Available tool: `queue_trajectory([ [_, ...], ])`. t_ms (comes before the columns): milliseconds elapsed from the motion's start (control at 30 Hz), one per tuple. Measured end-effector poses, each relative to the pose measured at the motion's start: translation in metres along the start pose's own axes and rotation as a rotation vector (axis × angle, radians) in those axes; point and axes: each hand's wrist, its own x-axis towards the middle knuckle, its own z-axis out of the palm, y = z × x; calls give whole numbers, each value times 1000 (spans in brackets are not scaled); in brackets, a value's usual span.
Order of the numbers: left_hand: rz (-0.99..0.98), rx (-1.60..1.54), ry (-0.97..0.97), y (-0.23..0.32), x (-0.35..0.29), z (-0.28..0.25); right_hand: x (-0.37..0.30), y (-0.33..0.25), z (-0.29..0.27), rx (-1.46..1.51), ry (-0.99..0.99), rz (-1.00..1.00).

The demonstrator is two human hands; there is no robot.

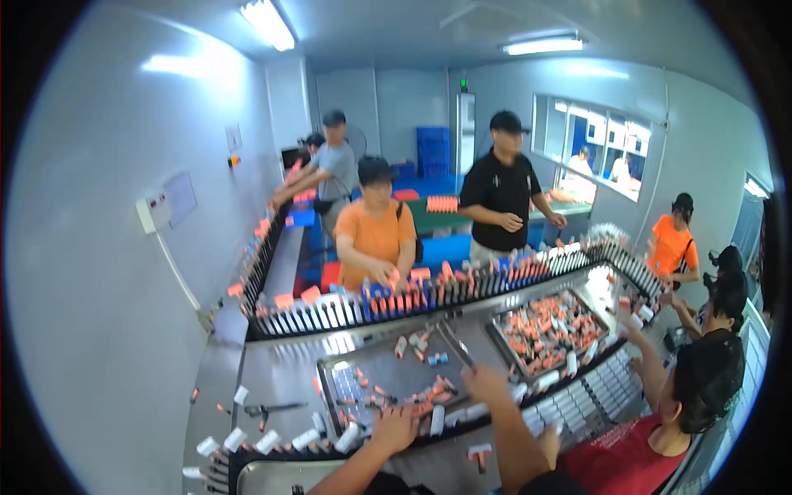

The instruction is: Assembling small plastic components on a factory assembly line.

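My left hand (396,429) is at the near rim of a shallow metal tray (323,381), back of the hand up. Its fingers bend down beside small orange-and-black parts (427,402), and what they pinch, if anything, is hidden. My right hand (485,384) is raised over the gap between two trays. It is closed around a long, thin, dark metallic tool (456,343) that points away to the upper left; its exact kind is unclear. Scattered in the tray lie more orange, grey and blue pieces (438,359).
A second tray (493,332) heaped with orange parts stands to the right. A line of black upright holders (334,316) bends around the bench, bearing orange and white pieces. White pieces (268,441) line the near side. Co-workers stand opposite; one in a red shirt (631,454) sits close right.
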Motion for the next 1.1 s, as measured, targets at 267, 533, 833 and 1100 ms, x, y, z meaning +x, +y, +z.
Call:
queue_trajectory([
  [267, 44, -370, 33, 13, 10, -16, -8, -12, 58, 289, -38, -425],
  [533, 54, -18, 73, 29, 25, -10, -38, 4, 58, -499, 220, 68],
  [833, 157, 78, 265, -17, 25, 21, -11, -32, 20, -86, 214, -26],
  [1100, 183, -33, -192, 60, 7, -84, -37, -9, 36, -167, -41, 12],
])
